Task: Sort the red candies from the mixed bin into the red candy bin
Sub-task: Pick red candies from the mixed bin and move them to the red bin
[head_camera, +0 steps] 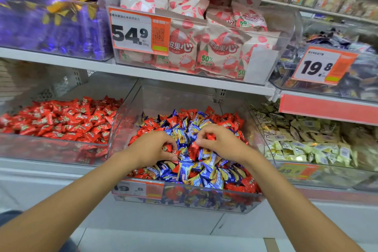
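Left hand (152,147) curled round a red candy (166,148), right hand (223,142) pinching a second red candy (210,136), both over mixed bin (204,200). Red candy bin (51,149) adjoins on left.

A shop's candy aisle: clear bins (241,120) of wrapped sweets sit on white shelves (143,71), with orange price tags (139,31) clipped to their fronts.

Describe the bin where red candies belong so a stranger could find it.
Find the 54.9 price tag on the upper shelf, then drop to the row of clear bins below. The red candy bin is the leftmost, beside the mixed bin in the middle. It alone holds only red wrappers; its neighbour mixes red with blue.
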The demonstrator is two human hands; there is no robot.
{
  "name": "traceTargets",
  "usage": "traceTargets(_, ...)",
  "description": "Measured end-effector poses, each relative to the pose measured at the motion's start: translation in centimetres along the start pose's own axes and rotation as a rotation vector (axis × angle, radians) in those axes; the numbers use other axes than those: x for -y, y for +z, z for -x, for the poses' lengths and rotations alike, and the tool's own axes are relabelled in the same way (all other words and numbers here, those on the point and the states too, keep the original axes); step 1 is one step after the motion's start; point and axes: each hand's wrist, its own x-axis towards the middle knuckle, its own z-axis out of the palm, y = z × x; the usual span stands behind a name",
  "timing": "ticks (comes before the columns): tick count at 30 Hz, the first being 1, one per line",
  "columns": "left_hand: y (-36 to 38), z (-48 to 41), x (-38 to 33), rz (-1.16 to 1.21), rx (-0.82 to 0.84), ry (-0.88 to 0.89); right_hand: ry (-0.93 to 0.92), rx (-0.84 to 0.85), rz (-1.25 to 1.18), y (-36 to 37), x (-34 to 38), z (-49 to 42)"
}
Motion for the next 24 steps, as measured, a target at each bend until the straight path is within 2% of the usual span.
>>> traceTargets(3,-0.2,-0.1,-0.2,0.186,-0.104,0.033,0.031,-0.118,-0.207,-1.3,0.2,0.6)
traceTargets(5,-0.4,-0.1,-0.4,0.277,-0.168,0.036,0.056,-0.195,-0.241,-1.9,0.3,1.0)
traceTargets(9,-0.7,-0.2,-0.8,0.380,-0.225,0.018,0.086,-0.235,-0.309,-2.8,0.3,1.8)
traceTargets(12,-0.8,-0.3,-1.5,0.449,-0.149,0.004,0.096,-0.236,-0.176,-3.5,-0.1,2.5)
traceTargets(16,-0.8,-0.9,-2.4,0.381,-0.103,0.094,0.088,-0.141,-0.040,-4.7,-0.8,4.7)
traceTargets(19,-0.4,-1.1,-2.9,0.406,-0.115,0.104,0.147,-0.075,0.209,-4.7,-0.9,7.1)
traceTargets(24,-0.2,-0.7,-3.9,0.459,-0.055,0.057,0.097,-0.187,0.337,-5.7,-0.1,10.6)
